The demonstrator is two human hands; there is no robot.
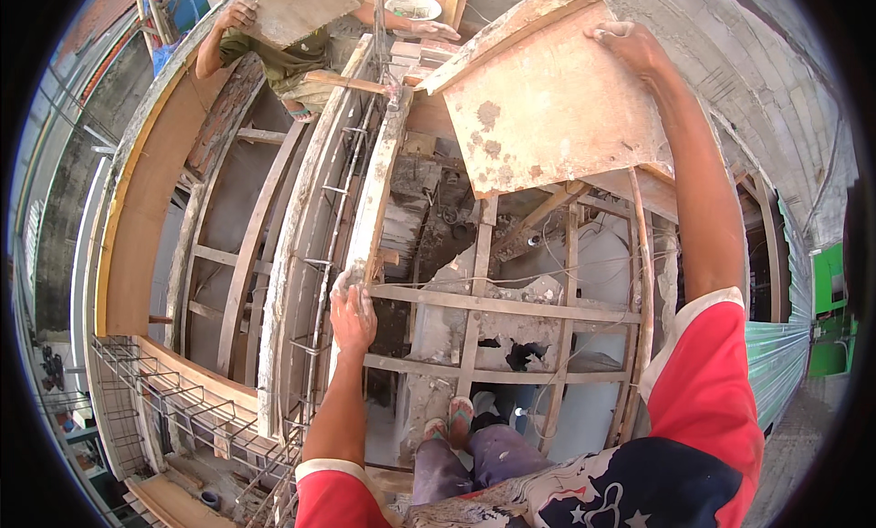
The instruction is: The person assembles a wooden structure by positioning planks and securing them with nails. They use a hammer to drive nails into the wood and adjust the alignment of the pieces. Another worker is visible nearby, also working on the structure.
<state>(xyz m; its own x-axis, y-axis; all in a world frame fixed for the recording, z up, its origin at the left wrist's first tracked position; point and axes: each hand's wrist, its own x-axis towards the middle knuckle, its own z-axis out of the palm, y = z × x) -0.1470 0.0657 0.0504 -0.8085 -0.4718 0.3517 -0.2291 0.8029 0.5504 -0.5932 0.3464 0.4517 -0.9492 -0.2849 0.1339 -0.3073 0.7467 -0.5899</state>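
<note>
My right hand [630, 46] is closed on the far right edge of a plywood panel [557, 108], which tilts up and has grey cement stains. A wooden batten [511, 33] runs along the panel's far left edge. My left hand [354, 316] lies on a long timber formwork board [379, 186], fingers stretched forward along it. Beside that board, steel rebar [339, 190] runs down a narrow trough. What looks like a hammer [345, 81] with a wooden handle lies across the far end of the formwork.
At the far left, a co-worker holds another board [294, 10]; a white bucket [412, 6] stands beyond. Below me, wooden joists [511, 304] cross over open gaps, and my feet [449, 420] stand among them. Rebar cages [182, 391] lie lower left. A block wall [757, 62] rises right.
</note>
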